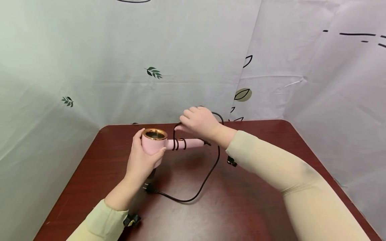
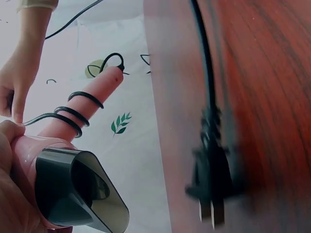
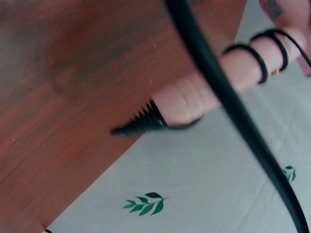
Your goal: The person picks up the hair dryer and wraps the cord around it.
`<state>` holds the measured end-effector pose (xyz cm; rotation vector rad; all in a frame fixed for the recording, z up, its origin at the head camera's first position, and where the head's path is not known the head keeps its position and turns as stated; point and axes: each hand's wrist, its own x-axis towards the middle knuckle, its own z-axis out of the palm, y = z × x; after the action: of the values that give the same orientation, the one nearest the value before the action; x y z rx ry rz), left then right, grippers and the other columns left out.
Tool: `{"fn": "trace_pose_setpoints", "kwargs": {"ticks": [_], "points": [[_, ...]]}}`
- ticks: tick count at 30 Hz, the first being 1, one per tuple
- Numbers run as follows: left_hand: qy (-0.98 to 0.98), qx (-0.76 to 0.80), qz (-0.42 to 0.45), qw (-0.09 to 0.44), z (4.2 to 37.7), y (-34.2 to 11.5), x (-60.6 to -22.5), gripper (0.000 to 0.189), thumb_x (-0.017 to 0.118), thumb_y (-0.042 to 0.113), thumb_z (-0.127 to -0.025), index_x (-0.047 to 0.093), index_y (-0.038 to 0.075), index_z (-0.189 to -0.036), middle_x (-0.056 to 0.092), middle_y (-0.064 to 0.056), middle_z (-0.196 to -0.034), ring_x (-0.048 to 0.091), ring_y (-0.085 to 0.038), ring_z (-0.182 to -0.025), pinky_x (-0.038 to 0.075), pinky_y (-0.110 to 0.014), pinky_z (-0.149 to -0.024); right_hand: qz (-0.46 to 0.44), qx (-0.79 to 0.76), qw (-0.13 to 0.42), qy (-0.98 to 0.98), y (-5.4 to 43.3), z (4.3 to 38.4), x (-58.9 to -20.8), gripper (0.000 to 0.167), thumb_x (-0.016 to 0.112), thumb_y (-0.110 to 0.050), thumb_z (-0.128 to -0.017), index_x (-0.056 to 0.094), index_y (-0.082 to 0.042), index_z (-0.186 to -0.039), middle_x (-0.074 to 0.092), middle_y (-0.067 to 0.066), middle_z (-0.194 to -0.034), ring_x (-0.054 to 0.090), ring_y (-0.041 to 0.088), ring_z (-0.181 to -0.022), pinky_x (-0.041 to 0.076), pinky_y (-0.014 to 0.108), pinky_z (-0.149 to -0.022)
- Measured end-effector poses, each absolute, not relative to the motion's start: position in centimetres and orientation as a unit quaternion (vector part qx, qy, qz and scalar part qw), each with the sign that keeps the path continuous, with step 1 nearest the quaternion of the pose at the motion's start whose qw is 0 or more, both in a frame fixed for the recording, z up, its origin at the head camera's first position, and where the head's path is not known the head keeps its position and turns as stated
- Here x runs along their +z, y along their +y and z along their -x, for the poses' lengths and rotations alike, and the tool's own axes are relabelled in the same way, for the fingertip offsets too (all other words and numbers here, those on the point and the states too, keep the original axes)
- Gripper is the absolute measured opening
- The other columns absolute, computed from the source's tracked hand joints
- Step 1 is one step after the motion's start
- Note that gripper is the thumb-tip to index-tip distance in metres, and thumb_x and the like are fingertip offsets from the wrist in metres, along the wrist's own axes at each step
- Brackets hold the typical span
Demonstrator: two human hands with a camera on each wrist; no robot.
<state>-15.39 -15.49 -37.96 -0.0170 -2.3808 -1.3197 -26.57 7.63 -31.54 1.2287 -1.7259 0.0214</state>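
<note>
A pink hair dryer (image 1: 150, 147) with a gold-coloured rear ring is held above the table by my left hand (image 1: 140, 162), which grips its round body. Its black nozzle (image 2: 53, 182) shows in the left wrist view. A black cord (image 1: 208, 175) wraps the handle (image 1: 194, 143) in several turns. My right hand (image 1: 200, 122) pinches the cord just above the handle, and a long loop runs from there down to the right. The two-pin plug (image 2: 212, 172) hangs at the cord's end, below my left hand. At the handle's tip a ribbed cord sleeve (image 3: 138, 121) sticks out.
The dark red wooden table (image 1: 229, 207) stretches below both hands. Pale cloth (image 1: 181, 50) with leaf prints hangs behind it and at both sides. Small black devices, one a wrist camera (image 1: 131, 220), sit under the sleeves.
</note>
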Motion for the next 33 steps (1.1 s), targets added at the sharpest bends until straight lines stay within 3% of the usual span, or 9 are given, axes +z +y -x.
{"fn": "trace_pose_setpoints", "kwargs": {"ticks": [4,7,18,22,28,33], "points": [[-0.867,-0.456,0.021,0.199,15.4,-15.4,-38.3,0.098,0.087,0.033,-0.074,0.030,0.016,-0.152,0.048,-0.013,-0.136,0.055,-0.030,-0.103,0.046,-0.046,-0.083,-0.466,0.009,0.464,-0.754,7.8,27.4,-31.4,0.059,0.069,-0.066,-0.080,0.052,-0.011,-0.066,0.044,0.000,-0.062,0.041,0.020,-0.051,0.033,0.031,-0.043],[-0.872,-0.450,0.034,0.189,15.4,-15.4,-38.5,0.098,0.087,0.034,-0.074,0.029,0.018,-0.151,0.049,-0.011,-0.133,0.057,-0.029,-0.100,0.047,-0.045,-0.080,-0.444,-0.001,0.441,-0.780,8.0,27.9,-31.4,0.063,0.070,-0.071,-0.074,0.052,-0.012,-0.065,0.043,0.000,-0.061,0.042,0.021,-0.051,0.034,0.033,-0.042],[-0.856,-0.481,0.081,0.174,15.1,-16.0,-37.4,0.097,0.088,0.022,-0.073,0.029,0.018,-0.150,0.051,-0.009,-0.132,0.058,-0.027,-0.101,0.048,-0.045,-0.083,-0.460,0.051,0.391,-0.796,8.4,28.4,-31.6,0.045,0.073,-0.050,-0.085,0.054,-0.012,-0.071,0.043,0.000,-0.066,0.043,0.020,-0.054,0.038,0.033,-0.044],[-0.854,-0.483,0.084,0.175,15.0,-16.3,-37.2,0.097,0.089,0.021,-0.072,0.030,0.019,-0.149,0.052,-0.008,-0.131,0.058,-0.027,-0.101,0.048,-0.046,-0.083,-0.429,0.042,0.371,-0.823,8.4,28.4,-31.4,0.048,0.069,-0.054,-0.086,0.052,-0.013,-0.068,0.043,-0.001,-0.064,0.045,0.018,-0.051,0.039,0.034,-0.042],[-0.863,-0.465,0.090,0.178,14.7,-16.7,-37.0,0.097,0.089,0.020,-0.072,0.031,0.017,-0.149,0.052,-0.009,-0.132,0.058,-0.028,-0.103,0.046,-0.046,-0.085,-0.314,0.031,0.268,-0.910,8.1,28.0,-30.4,0.065,0.061,-0.078,-0.076,0.044,-0.017,-0.060,0.045,-0.003,-0.057,0.044,0.015,-0.047,0.037,0.036,-0.041],[-0.865,-0.461,0.095,0.173,14.4,-16.8,-36.9,0.098,0.089,0.019,-0.071,0.031,0.017,-0.149,0.052,-0.008,-0.133,0.058,-0.028,-0.103,0.046,-0.047,-0.086,-0.253,0.038,0.187,-0.948,8.0,28.1,-29.7,0.069,0.061,-0.084,-0.070,0.049,-0.017,-0.061,0.049,-0.003,-0.060,0.048,0.016,-0.052,0.040,0.037,-0.046]]}}
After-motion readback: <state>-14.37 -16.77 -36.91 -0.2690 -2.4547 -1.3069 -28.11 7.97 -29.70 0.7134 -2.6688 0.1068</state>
